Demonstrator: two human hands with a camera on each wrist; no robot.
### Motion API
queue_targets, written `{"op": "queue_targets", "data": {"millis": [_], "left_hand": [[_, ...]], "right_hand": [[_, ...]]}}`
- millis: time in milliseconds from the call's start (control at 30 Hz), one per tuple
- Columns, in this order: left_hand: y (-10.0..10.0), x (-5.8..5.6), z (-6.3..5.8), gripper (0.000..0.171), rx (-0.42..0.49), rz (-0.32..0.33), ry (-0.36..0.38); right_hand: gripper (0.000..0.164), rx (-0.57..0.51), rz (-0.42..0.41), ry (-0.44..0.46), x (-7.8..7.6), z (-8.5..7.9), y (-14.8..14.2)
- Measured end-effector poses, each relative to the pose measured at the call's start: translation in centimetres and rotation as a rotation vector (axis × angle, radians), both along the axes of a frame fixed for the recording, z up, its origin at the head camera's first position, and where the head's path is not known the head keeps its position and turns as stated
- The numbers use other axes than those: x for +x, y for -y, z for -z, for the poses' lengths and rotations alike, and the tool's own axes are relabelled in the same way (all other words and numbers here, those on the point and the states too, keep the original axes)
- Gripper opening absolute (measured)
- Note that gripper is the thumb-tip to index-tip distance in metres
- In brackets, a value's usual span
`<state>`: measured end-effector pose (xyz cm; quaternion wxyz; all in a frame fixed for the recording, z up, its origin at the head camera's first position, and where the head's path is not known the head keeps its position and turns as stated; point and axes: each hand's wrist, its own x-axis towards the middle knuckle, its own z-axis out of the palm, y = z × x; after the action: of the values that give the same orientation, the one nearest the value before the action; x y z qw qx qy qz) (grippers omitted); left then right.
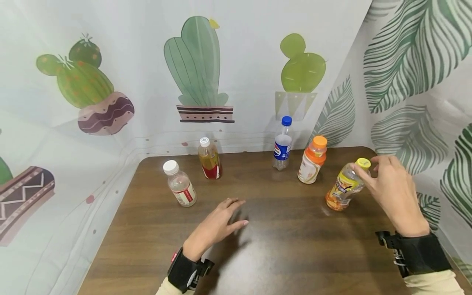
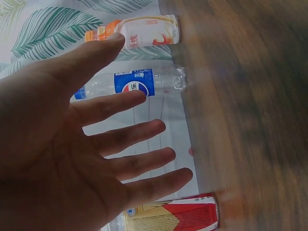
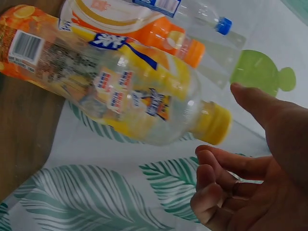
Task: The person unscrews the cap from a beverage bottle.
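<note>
My right hand is beside the neck of a clear bottle with a yellow cap and an orange-and-yellow label. In the right wrist view, the thumb and the bent fingers stand on either side of the yellow cap, with a gap visible around it. That bottle stands upright on the table. Over the middle of the table hovers my left hand, its fingers spread and holding nothing. The left wrist view shows its palm with a blue-labelled cola bottle beyond the fingers.
Along the back of the brown table stand an orange-capped bottle, the blue-capped cola bottle and a white-capped bottle with a red-and-yellow label. Further left is another white-capped clear bottle. A printed cloth hangs behind.
</note>
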<state>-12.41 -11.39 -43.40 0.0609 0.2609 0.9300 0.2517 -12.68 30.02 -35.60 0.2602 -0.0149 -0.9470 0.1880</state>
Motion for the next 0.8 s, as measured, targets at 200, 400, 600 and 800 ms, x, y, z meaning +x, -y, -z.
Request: {"op": "queue_targets", "data": {"millis": [200, 400, 600, 800], "left_hand": [[0.1, 0.5, 0.3, 0.058, -0.016, 0.000, 0.034], [0.2, 0.7, 0.4, 0.059, 0.001, -0.003, 0.035], [0.0, 0.7, 0.3, 0.068, 0.060, -0.014, 0.045], [-0.8, 0.6, -0.2, 0.069, 0.130, 0.018, 0.044]], "right_hand": [[0.042, 0.004, 0.017, 0.037, -0.3, 0.9, -0.3], [0.036, -0.024, 0.016, 0.018, -0.3, 0.9, -0.1], [0.036, -0.062, -0.056, -0.036, 0.1, -0.7, 2.5], [0.034, -0.081, -0.174, -0.071, 0.8, -2.8, 6.0]]}}
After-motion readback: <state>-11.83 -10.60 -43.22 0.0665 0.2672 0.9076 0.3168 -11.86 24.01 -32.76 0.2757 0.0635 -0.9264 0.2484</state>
